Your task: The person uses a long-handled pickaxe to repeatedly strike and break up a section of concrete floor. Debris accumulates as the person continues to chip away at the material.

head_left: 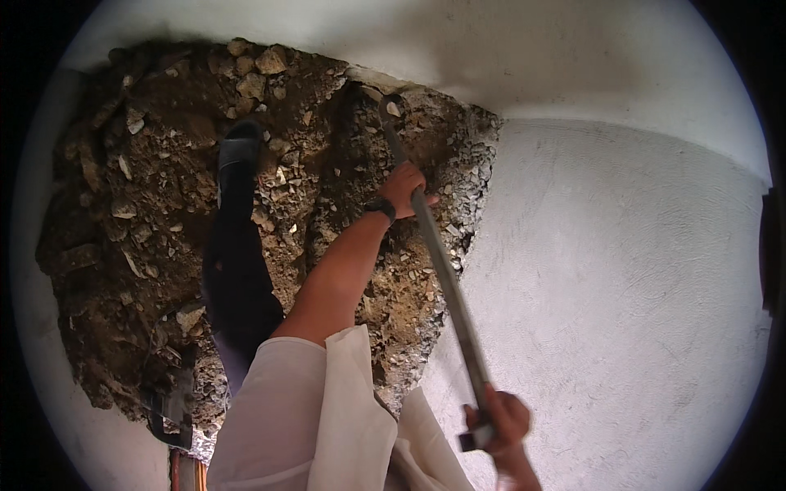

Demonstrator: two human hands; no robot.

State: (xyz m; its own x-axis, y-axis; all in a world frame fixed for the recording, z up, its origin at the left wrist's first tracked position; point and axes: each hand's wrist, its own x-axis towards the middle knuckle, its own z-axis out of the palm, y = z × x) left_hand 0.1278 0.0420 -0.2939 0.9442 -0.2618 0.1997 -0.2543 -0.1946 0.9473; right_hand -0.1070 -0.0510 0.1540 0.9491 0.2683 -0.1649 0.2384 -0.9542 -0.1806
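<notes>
A long-handled digging tool point(449, 286) runs slantwise from beside my body to the far edge of a dug-up patch. My left hand point(401, 186), with a dark watch on the wrist, grips its shaft well forward, over the rubble. Near the tool's rear end my right hand point(506, 417) is closed round it, slightly blurred. A dark block-like end sticks out beside that hand. The tool's far tip reaches into soil and stones point(417, 119) by the wall; the exact shape of its head is hard to make out.
Broken earth and stones point(147, 221) fill the left and middle. My dark-shod foot point(240, 147) stands on them. A pale wall point(573, 57) rises at the far side; a grey floor slab point(606, 286) lies right. A black handle-shaped object point(168, 417) is at the lower left.
</notes>
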